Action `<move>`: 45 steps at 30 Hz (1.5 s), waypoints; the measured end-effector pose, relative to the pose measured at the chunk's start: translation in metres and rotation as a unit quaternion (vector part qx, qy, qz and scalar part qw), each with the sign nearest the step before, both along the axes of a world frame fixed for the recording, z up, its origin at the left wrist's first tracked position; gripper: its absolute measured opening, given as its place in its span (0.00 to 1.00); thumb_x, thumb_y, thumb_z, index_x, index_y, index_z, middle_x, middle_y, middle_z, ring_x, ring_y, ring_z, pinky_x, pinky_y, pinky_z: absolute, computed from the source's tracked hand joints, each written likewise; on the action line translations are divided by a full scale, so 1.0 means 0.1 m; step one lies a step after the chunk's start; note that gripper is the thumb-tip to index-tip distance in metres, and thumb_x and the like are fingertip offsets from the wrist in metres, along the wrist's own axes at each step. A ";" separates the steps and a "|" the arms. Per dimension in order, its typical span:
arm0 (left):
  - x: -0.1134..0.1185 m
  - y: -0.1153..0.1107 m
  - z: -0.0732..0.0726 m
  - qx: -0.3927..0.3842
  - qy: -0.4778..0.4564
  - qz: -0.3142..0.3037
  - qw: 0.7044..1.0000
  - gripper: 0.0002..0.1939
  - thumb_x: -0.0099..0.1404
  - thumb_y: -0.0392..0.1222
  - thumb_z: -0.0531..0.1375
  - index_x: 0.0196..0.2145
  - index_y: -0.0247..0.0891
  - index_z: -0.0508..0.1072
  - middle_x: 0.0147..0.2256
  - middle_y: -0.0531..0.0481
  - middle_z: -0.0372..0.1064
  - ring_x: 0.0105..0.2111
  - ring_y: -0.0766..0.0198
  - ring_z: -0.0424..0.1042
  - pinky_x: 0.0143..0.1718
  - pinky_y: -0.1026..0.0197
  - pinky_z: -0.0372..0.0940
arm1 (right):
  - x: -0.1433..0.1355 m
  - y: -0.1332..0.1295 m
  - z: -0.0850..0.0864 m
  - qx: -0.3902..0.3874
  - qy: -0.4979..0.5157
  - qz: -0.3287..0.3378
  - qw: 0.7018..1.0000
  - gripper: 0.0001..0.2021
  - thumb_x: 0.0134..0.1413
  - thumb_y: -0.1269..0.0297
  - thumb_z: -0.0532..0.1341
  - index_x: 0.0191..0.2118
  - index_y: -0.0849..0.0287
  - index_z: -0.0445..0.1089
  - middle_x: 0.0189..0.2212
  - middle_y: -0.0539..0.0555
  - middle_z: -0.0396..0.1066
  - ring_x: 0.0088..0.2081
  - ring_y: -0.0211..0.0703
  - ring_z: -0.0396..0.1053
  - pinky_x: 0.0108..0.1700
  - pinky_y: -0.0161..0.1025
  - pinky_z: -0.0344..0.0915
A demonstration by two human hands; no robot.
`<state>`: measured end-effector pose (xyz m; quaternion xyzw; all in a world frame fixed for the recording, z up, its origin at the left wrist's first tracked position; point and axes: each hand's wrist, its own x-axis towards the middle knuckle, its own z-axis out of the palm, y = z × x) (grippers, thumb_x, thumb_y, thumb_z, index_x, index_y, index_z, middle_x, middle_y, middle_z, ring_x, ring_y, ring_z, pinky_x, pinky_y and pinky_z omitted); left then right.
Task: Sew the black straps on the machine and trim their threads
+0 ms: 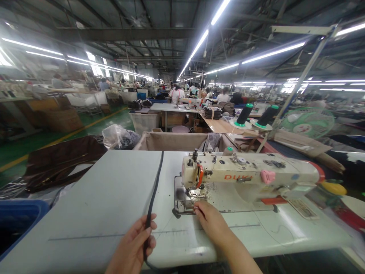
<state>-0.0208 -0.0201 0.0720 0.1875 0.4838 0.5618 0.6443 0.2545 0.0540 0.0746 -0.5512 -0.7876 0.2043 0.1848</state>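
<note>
Left hand (137, 243) is closed in a pinch around a black strap (152, 194), near the front edge of the white surface (108, 198); the strap runs straight away across that surface to its far edge. Right hand (209, 219) lies flat, fingers extended and holding nothing, fingertips touching the metal plate under the presser foot (195, 192) of the cream sewing machine (245, 177). Two black thread cones (256, 116) stand behind it

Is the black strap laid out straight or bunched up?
Straight: the black strap runs flat across the table from the left hand.
</note>
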 end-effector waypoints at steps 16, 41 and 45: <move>-0.02 -0.01 0.02 0.003 -0.020 0.019 1.000 0.29 0.50 0.45 0.81 0.48 0.37 0.82 0.40 0.48 0.74 0.29 0.66 0.71 0.26 0.64 0.63 | -0.42 0.36 -0.10 0.127 -0.250 0.041 0.959 0.12 0.73 0.73 0.58 0.50 0.63 0.79 0.43 0.64 0.83 0.48 0.59 0.77 0.47 0.48 0.66; 0.12 -0.10 -0.24 0.031 0.090 -0.081 0.992 0.34 0.57 0.61 0.77 0.52 0.37 0.78 0.43 0.45 0.75 0.29 0.63 0.77 0.27 0.63 0.66 | -0.55 -0.71 -0.02 -0.143 0.144 0.017 0.979 0.17 0.50 0.76 0.59 0.45 0.51 0.67 0.30 0.46 0.74 0.34 0.46 0.73 0.38 0.38 0.62; 0.13 -0.10 -0.33 0.063 0.111 -0.112 0.985 0.33 0.59 0.62 0.75 0.53 0.38 0.77 0.39 0.47 0.76 0.31 0.60 0.78 0.31 0.61 0.69 | -0.55 -0.70 0.10 -0.129 0.128 0.017 0.983 0.05 0.69 0.59 0.58 0.40 0.51 0.64 0.37 0.53 0.76 0.40 0.50 0.74 0.41 0.42 0.63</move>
